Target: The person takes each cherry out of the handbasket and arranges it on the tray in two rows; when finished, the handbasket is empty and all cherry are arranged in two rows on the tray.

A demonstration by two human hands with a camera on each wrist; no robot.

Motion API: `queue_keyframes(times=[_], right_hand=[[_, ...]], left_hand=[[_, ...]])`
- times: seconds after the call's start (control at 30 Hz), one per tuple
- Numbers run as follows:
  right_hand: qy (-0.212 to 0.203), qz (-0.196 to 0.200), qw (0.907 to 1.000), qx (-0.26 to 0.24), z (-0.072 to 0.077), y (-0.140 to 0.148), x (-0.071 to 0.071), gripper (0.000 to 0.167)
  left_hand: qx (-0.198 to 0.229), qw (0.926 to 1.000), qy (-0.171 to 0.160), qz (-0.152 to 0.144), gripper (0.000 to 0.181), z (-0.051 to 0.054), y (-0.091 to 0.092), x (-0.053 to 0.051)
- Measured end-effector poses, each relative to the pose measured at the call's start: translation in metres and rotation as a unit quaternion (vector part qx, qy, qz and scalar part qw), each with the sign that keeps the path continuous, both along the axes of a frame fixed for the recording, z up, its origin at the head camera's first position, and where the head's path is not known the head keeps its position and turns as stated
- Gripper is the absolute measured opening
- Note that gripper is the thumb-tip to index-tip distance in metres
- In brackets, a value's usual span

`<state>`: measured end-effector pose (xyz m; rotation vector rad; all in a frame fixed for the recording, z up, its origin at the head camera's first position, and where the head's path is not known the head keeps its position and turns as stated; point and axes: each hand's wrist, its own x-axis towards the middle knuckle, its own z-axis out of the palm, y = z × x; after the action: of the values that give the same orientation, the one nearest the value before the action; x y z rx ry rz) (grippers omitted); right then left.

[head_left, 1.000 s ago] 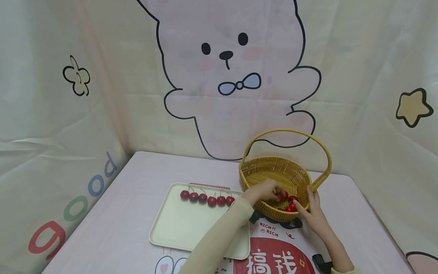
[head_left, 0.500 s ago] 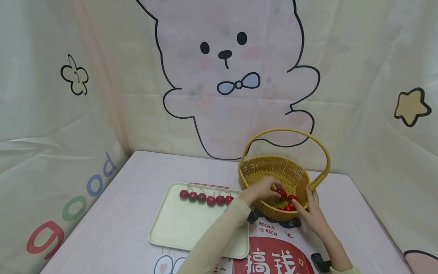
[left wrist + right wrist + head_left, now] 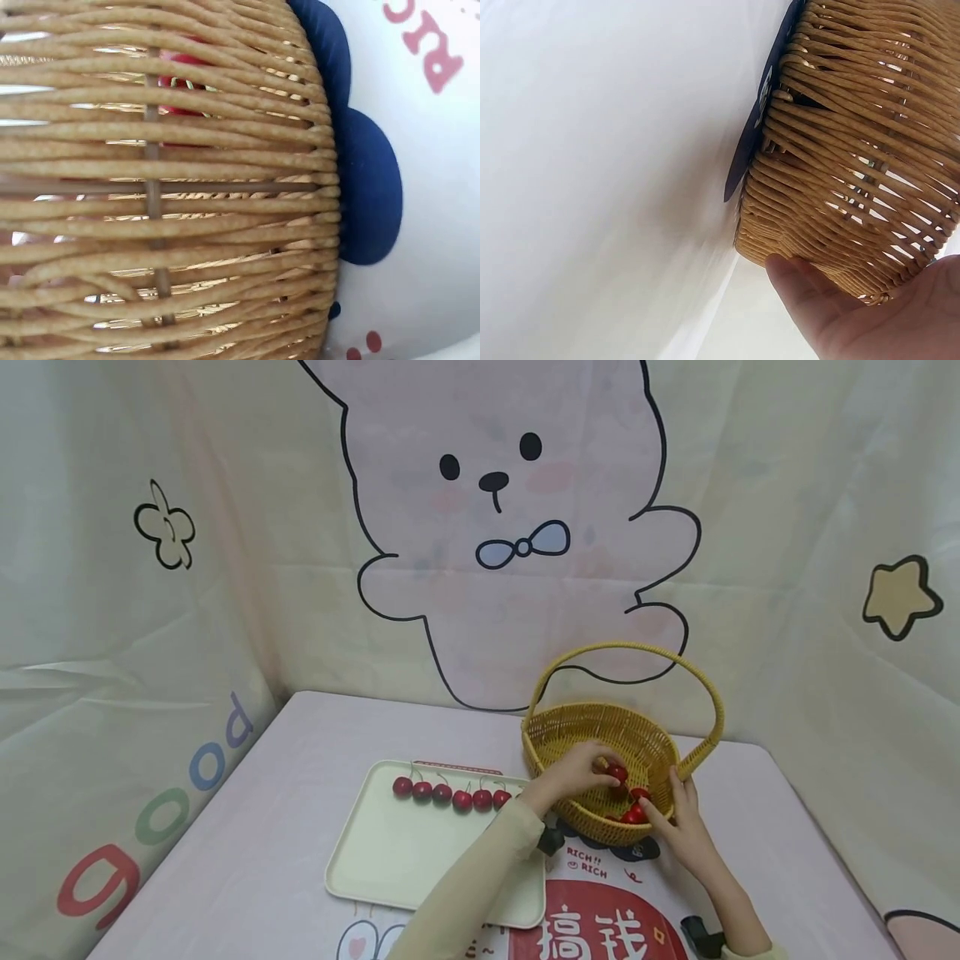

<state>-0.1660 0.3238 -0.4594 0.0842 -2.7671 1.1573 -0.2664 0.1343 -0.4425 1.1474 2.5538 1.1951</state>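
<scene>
A yellow wicker basket (image 3: 600,727) with a tall arched handle stands at the right of the table, several red cherries (image 3: 633,812) lying in its front right part. Reaching over the basket's left rim, my left hand (image 3: 581,770) pinches a cherry (image 3: 617,772) between thumb and fingers. On the other side, my right hand (image 3: 688,827) grips the rim near the handle's base, thumb toward the inside. In the right wrist view its fingers (image 3: 799,289) lie against the outer weave. The left wrist view shows red fruit (image 3: 184,82) through the weave; the left hand is hidden there.
Left of the basket lies a cream rectangular tray (image 3: 405,860), with several stemmed cherries (image 3: 442,794) in a row along its far edge. My left forearm crosses the tray's right side. A printed fabric backdrop (image 3: 315,635) stands behind the table.
My left hand has lifted slightly inside the basket, and the cherry at its fingertips now shows higher and more plainly. The right hand keeps its grip on the basket.
</scene>
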Motion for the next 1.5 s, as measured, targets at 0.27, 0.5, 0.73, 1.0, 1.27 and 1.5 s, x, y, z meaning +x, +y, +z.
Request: queue_keyframes(times=[0.27, 0.5, 0.73, 1.0, 1.27, 1.5], right_hand=[[0.011, 0.002, 0.9999, -0.003, -0.003, -0.002, -0.001, 0.085], [0.005, -0.005, 1.0000, -0.003, -0.002, -0.001, 0.000, 0.085], [-0.004, -0.009, 0.9999, -0.002, 0.000, -0.001, 0.001, 0.086], [-0.004, -0.009, 1.0000, -0.001, 0.001, -0.001, 0.001, 0.086], [-0.005, -0.011, 0.9999, 0.002, 0.000, -0.001, 0.001, 0.087], [-0.004, -0.010, 0.9999, 0.000, 0.000, -0.001, 0.001, 0.087]], left_hand=[[0.045, 0.9989, 0.012, 0.008, 0.026, 0.000, -0.006, 0.004], [0.073, 0.9967, 0.034, 0.005, 0.028, -0.003, -0.013, 0.007], [0.063, 0.9959, 0.063, 0.017, 0.030, -0.003, -0.028, 0.017], [0.092, 0.9934, 0.061, 0.030, 0.032, -0.003, -0.045, 0.029], [0.100, 0.9938, 0.039, 0.025, 0.031, 0.004, -0.063, 0.041], [0.112, 0.9922, -0.008, 0.054, 0.032, 0.011, -0.081, 0.051]])
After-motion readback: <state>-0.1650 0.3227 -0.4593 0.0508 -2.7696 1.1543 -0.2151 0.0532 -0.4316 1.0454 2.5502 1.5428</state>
